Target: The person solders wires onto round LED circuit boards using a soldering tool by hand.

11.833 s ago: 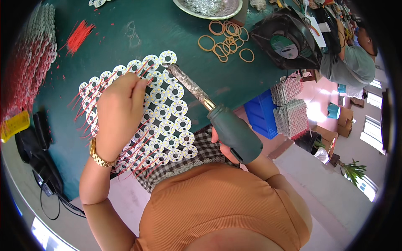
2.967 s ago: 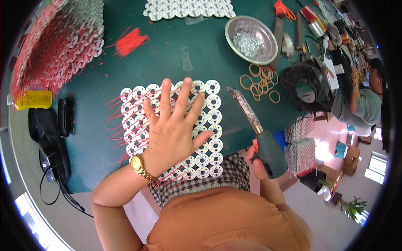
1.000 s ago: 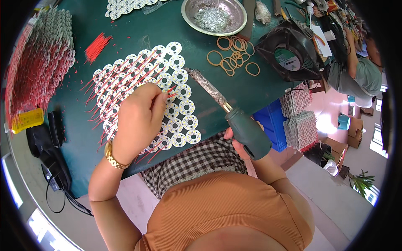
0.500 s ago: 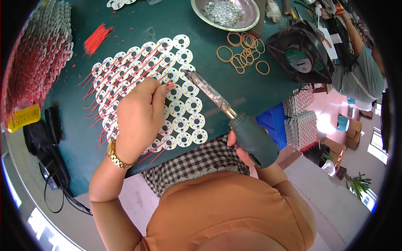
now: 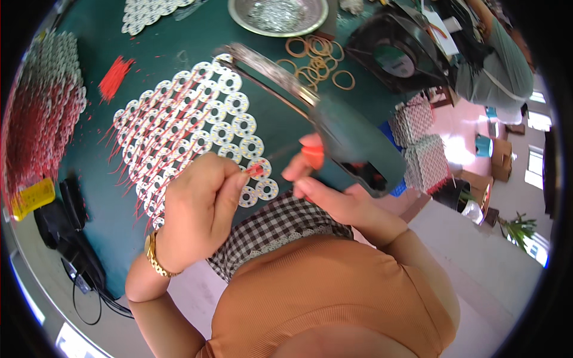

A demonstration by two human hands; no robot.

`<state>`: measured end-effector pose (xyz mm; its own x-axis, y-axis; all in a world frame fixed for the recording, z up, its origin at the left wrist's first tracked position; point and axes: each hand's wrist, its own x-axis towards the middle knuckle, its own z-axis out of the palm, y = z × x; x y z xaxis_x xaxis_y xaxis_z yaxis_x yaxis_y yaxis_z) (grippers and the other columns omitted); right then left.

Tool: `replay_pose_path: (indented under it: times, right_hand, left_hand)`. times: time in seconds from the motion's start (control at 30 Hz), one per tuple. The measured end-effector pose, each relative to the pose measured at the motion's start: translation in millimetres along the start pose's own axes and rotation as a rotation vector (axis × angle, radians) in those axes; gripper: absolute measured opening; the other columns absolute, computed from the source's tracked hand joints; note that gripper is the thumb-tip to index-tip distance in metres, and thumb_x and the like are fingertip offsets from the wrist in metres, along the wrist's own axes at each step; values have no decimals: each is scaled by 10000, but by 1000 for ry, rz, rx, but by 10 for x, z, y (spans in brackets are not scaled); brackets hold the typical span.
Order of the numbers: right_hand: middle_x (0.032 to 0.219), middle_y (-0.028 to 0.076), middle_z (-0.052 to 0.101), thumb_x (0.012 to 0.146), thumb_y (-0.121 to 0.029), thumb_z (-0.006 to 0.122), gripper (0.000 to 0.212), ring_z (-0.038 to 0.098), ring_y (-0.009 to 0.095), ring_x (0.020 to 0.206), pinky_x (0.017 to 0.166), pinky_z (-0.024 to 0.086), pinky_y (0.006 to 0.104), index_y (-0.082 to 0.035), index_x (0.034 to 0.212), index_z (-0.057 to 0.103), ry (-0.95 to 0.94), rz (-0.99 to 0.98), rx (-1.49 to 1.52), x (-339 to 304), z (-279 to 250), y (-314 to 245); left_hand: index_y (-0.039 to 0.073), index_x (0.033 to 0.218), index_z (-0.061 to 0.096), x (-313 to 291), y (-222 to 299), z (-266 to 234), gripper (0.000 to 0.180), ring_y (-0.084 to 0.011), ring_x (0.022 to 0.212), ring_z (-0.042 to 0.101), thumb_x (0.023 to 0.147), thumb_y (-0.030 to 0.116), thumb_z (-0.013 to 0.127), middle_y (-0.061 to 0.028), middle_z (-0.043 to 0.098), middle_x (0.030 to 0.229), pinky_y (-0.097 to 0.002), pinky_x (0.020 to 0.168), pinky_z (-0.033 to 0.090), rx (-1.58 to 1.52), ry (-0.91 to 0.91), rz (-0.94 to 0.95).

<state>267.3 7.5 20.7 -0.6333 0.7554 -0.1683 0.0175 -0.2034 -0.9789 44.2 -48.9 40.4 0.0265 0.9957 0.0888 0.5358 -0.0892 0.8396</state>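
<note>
My left hand [image 5: 200,206], with a gold watch at the wrist, is closed in a pinch on short red wires [image 5: 255,170] whose tips stick out past the thumb. It hovers over the near part of a sheet of round white LED boards [image 5: 222,132]. Red wires lie in slanting rows across the sheet's left and middle boards; the right-hand boards are bare. In my right hand [image 5: 334,200] is a soldering gun [image 5: 352,140] with a thick dark green body, an orange trigger and a grimy metal barrel. Its barrel end points up and left, above the sheet's far corner.
A bundle of red wires [image 5: 115,77] lies left of the sheet. Stacked wired boards [image 5: 48,113] stand at the far left. At the back are a metal bowl of silvery bits [image 5: 239,21], rubber bands [image 5: 319,59] and a black fan [image 5: 397,51]. Another person [image 5: 495,71] sits at right.
The view has shifted. My left hand has moved toward the sheet's near right boards with the wires. The soldering gun has risen and turned, and my right fingers have come closer to my left hand.
</note>
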Motion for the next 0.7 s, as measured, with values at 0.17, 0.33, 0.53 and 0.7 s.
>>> replay_pose_path:
  times: [0.17, 0.33, 0.53, 0.7]
  right_hand:
    - [931, 57, 630, 913, -20, 606, 379, 583, 86, 782, 682, 483, 247, -50, 1265, 469, -23, -32, 84, 139, 81, 1]
    - [826, -11, 615, 913, -42, 612, 90, 553, 48, 732, 641, 456, 232, -39, 1003, 611, 30, -105, 138, 141, 134, 89]
    - [820, -2, 614, 899, -24, 616, 171, 550, 51, 724, 627, 456, 239, -36, 1067, 581, 17, -189, 105, 167, 133, 65]
    - [866, 48, 625, 880, 16, 626, 355, 568, 86, 755, 659, 473, 249, -30, 1210, 503, -23, -243, 31, 205, 109, 68]
  left_hand:
    - [8, 869, 604, -50, 71, 61, 42, -295, 611, 565, 866, 9, 646, -125, 564, 731, -368, 540, 449, -39, -122, 85]
    - [15, 902, 598, -65, 31, 68, 74, -315, 637, 585, 869, 38, 661, -130, 578, 764, -377, 549, 464, -11, -155, 115]
    - [23, 905, 586, -104, 43, 51, 109, -319, 655, 605, 862, 68, 676, -127, 595, 786, -385, 550, 472, 41, -165, 140]
    - [28, 897, 581, -115, 44, 46, 110, -318, 651, 605, 863, 77, 674, -123, 590, 770, -392, 546, 470, 77, -151, 154]
